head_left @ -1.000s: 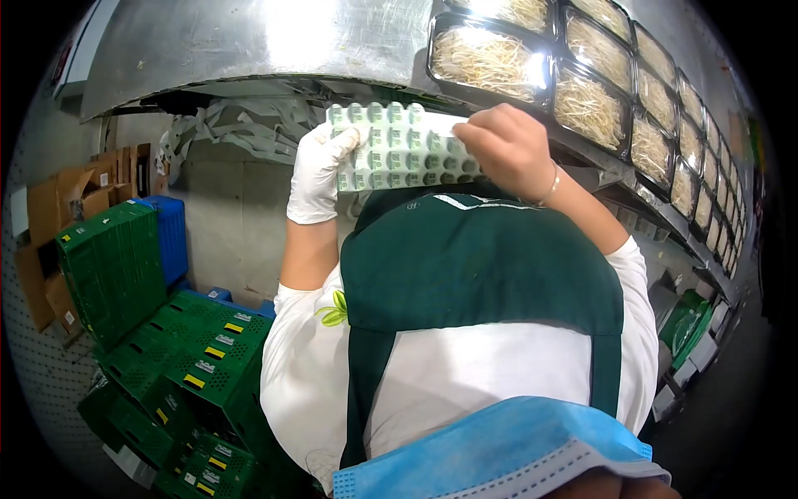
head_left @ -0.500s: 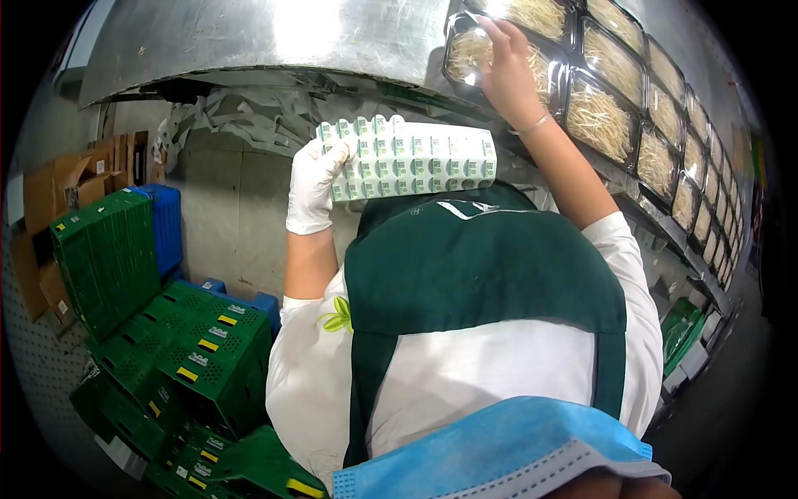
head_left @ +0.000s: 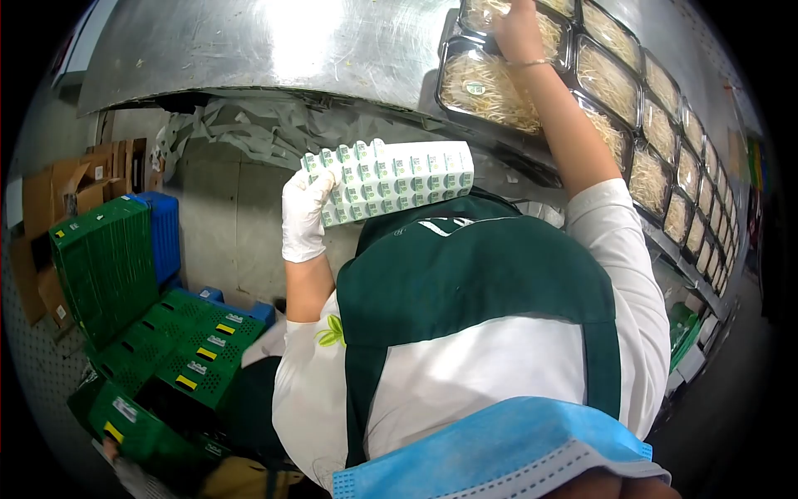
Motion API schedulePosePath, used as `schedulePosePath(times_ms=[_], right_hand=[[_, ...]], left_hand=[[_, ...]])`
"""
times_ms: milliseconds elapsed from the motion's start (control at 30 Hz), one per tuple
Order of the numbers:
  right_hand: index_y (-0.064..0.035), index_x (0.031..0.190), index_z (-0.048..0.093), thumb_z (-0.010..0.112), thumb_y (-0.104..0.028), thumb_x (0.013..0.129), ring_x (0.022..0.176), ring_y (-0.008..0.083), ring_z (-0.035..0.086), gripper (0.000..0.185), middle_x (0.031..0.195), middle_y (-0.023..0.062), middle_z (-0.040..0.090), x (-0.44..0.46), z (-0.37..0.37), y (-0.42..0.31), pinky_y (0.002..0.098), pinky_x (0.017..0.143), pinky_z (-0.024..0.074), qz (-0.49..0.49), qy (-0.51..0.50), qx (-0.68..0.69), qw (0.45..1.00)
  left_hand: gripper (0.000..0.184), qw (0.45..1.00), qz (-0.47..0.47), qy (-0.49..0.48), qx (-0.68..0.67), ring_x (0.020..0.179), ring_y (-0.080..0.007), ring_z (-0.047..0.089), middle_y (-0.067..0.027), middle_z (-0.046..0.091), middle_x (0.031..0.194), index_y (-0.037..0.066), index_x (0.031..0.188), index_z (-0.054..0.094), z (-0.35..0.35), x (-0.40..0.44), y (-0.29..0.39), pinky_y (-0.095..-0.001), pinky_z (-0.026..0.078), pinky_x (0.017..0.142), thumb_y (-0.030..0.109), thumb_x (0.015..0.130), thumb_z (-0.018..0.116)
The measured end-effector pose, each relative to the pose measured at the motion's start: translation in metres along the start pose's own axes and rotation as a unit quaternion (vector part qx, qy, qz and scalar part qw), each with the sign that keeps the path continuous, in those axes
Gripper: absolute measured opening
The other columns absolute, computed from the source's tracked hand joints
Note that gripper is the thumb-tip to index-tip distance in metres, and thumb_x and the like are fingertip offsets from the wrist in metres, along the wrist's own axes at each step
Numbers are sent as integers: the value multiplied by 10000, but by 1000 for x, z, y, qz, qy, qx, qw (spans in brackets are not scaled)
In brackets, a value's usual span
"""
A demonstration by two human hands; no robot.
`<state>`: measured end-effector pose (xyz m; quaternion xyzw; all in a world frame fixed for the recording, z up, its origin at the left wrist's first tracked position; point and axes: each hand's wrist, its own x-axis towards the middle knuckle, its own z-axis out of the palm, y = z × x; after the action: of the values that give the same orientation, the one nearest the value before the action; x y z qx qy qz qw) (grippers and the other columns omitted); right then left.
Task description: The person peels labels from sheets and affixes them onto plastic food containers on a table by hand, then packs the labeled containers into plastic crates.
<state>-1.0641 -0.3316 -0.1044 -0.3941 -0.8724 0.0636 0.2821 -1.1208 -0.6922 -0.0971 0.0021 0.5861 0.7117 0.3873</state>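
Note:
My left hand (head_left: pixel 309 208), in a white glove, grips a sheet of small green-and-white stickers (head_left: pixel 399 181) by its left end, in front of my apron. My bare right hand (head_left: pixel 519 35) reaches to the top edge of the view, over a black tray of bean sprouts (head_left: pixel 550 37) under clear film. Its fingers are mostly cut off, so what they hold does not show. Nearer to me, another tray of bean sprouts (head_left: pixel 490 104) has a small round-cornered green sticker (head_left: pixel 475 88) on its film.
Several more sprout trays (head_left: pixel 609 71) stand in rows along the right of the steel table (head_left: pixel 191 50). Green crates (head_left: pixel 108 266) are stacked at left, with cardboard (head_left: pixel 50 200) behind. At lower left, another person's hand (head_left: pixel 110 449) is by a green crate (head_left: pixel 137 420).
My right hand has moved from the near tray up to the one beyond it. A sticker now shows on the near tray. The sticker sheet shifted slightly left and down. Another person has appeared at lower left.

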Motion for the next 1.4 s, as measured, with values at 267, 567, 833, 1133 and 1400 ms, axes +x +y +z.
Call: schedulePosePath(times_ms=[267,567,833,1133,1400], right_hand=[[10,1059,431,651,-106,675,691,153,504,457,798,70,531,85,49,113,263,631,444,157,0,350,924],[-13,1022,514,640,-255,695,790,159,549,426,874,93,578,116,63,64,290,664,448,33,-98,-51,993],[-51,851,640,645,-394,685,714,123,573,382,753,55,624,105,-8,242,261,659,438,230,-56,135,962],[-67,1024,542,448,-693,643,908,302,566,739,976,142,594,89,-45,215,377,757,442,170,-165,-252,938],[-36,1078,501,550,-231,807,833,169,534,337,954,93,561,-17,-138,70,300,749,435,-189,-279,292,895]], left_hand=[[156,999,15,3,-31,699,-85,544,-43,595,827,-24,925,566,-10,-2,-14,-213,426,665,41,787,534],[281,998,59,9,0,927,-157,547,-151,529,1109,-42,1075,497,22,-10,12,-263,424,816,37,805,494],[223,985,156,-58,-40,903,-189,557,-175,558,1041,-27,1001,544,7,-13,-4,-298,426,822,36,787,547],[239,987,105,-115,30,877,-216,575,-178,587,965,-79,991,524,94,-1,4,-292,449,784,28,777,539],[173,970,171,-143,93,763,-76,535,-72,602,875,-45,942,544,157,8,7,-188,436,696,-76,800,450]])
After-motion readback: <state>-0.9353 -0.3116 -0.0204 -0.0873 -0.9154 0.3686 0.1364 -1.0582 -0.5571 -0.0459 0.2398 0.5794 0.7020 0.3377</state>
